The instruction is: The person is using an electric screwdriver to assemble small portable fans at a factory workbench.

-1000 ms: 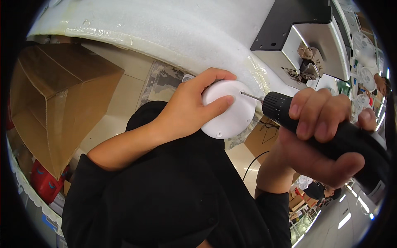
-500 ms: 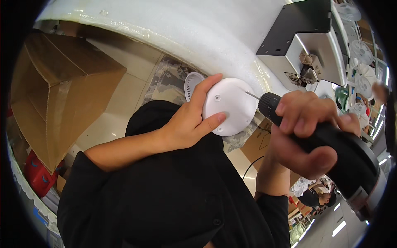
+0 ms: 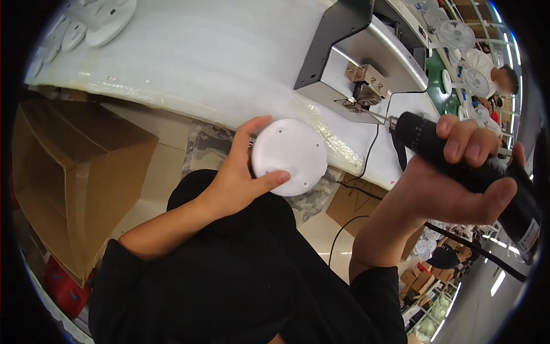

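Our left hand (image 3: 235,175) grasps a white disc (image 3: 295,152) by its left side, thumb over the face and fingers round the rim, probably to steady it while leaving most screw holes uncovered. The disc is just past our lap, in front of the worktop (image 3: 195,63)'s near edge; we cannot tell whether they touch. Our right hand (image 3: 450,183) is wrapped round a black power screwdriver (image 3: 421,135), well apart from the disc, its bit pointing toward the metal box (image 3: 338,69) on the worktop. That box seems placed there for easy reach. Farther left, a cardboard box (image 3: 112,149) stands below the worktop. The screwdriver bears a pale label near its rear end, too small to read.
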### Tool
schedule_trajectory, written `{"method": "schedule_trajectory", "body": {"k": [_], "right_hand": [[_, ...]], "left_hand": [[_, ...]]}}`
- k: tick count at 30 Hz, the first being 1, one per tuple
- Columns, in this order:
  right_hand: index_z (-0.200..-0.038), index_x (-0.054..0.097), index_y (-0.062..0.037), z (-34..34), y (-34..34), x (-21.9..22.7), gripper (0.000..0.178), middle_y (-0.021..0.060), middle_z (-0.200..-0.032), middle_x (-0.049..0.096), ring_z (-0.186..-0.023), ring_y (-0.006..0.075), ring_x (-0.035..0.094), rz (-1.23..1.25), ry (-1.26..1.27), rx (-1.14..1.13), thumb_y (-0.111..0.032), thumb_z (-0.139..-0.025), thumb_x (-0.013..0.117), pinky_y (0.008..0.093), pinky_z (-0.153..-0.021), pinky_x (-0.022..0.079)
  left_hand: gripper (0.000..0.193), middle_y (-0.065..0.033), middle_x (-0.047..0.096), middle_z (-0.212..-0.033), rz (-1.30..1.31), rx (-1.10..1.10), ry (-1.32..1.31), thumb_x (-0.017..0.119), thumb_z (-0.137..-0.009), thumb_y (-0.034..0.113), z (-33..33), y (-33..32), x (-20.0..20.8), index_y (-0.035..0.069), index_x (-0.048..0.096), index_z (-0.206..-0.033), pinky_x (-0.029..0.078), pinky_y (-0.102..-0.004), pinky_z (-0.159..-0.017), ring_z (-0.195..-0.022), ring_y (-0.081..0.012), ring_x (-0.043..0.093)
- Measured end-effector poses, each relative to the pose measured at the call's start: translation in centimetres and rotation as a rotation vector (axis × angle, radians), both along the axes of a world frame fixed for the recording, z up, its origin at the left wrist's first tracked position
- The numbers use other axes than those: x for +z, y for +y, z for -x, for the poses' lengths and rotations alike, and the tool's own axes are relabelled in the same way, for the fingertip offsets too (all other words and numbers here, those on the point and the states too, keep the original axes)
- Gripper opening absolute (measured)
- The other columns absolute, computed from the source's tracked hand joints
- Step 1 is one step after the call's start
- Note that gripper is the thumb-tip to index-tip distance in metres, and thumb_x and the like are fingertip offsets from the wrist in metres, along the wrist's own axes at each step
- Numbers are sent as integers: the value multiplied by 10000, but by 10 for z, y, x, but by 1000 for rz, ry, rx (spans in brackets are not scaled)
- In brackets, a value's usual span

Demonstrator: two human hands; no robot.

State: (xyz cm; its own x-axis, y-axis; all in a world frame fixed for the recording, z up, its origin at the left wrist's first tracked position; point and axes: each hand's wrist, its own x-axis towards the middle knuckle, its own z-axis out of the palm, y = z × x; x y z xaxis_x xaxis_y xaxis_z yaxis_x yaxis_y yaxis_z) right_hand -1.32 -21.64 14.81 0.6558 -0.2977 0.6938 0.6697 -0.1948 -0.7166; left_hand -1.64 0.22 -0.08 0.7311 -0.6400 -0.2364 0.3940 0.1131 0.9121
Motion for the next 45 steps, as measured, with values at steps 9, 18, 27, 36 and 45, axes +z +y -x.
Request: {"method": "schedule_trajectory", "body": {"k": [9, 18, 27, 36, 45], "right_hand": [[-1093, 548, -161, -21, -15, -3, 381, -34, -697, 532, -554, 97, 530, 2, 75, 99, -460, -858, 517, 326, -595, 461], [-1224, 506, -151, -3, 23, -24, 498, -39, -729, 521, -560, 83, 497, -155, 181, 277, -501, -871, 493, 305, -586, 438], [-1245, 478, -170, -10, 26, -35, 495, -35, -727, 511, -560, 91, 487, -114, 240, 355, -509, -884, 485, 305, -594, 436], [-1222, 487, -180, -15, 34, -46, 434, -19, -716, 502, -562, 99, 477, 77, 261, 426, -472, -901, 474, 305, -596, 434], [-1217, 481, -156, -21, 32, -52, 430, -8, -685, 511, -535, 100, 477, 141, 224, 366, -449, -902, 495, 295, -562, 453]], "left_hand": [[614, -196, 483, -1346, -144, 26, -247, 598, -898, 139, -7, 1, -5, 50, 332, -1444, 446, -356, -959, -1170, -301, 526], [577, -157, 622, -1187, -192, -38, -238, 629, -862, 156, -15, -6, -3, 66, 443, -1401, 481, -291, -801, -922, -221, 609], [578, -138, 673, -1077, -224, -55, -213, 647, -835, 148, -18, -8, 1, 89, 478, -1384, 477, -269, -695, -766, -187, 593], [828, -165, 665, -1052, 16, 84, -262, 694, -789, 106, 3, -4, -17, 137, 266, -1497, 528, -288, -730, -827, -229, 663], [878, -230, 587, -1110, 26, -15, 134, 714, -755, 11, 3, 3, -1, 92, 189, -1453, 561, -309, -741, -837, -239, 682]]}}
